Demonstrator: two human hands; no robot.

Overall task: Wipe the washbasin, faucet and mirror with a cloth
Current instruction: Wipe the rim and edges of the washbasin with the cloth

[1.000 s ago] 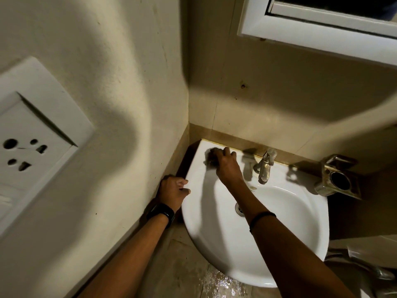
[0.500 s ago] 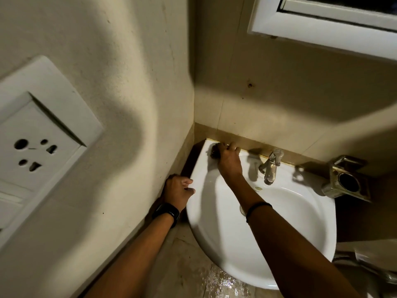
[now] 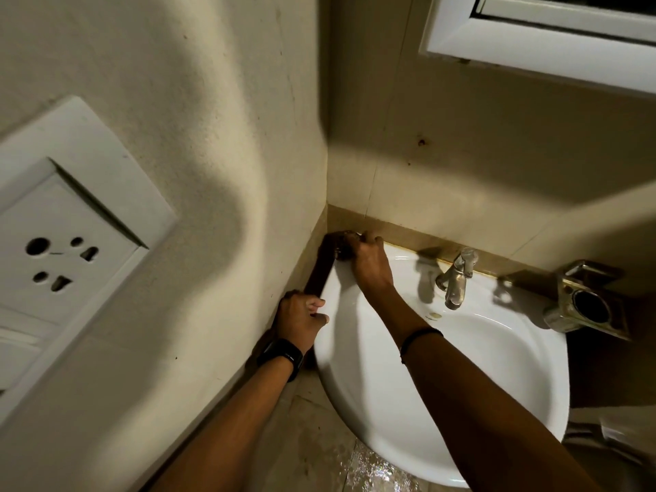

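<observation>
Down low, two bare arms reach in. One white washbasin (image 3: pixel 443 392) sits in the corner, its round front toward the person and its flat back against the wall. The left hand (image 3: pixel 301 319), with a black watch (image 3: pixel 282 354) on its wrist, curls its fingers over the basin's left rim. The right hand (image 3: pixel 369 262) reaches to the back left corner, fingers bent down on one dark cloth (image 3: pixel 341 247). The cloth is bunched under and just past the fingertips, touching the wall corner. One metal faucet (image 3: pixel 456 276) stands at the back, spout pointing down into the bowl. One metal holder (image 3: pixel 585 300) hangs right of it. Higher up, one white mirror frame (image 3: pixel 532 51).
</observation>
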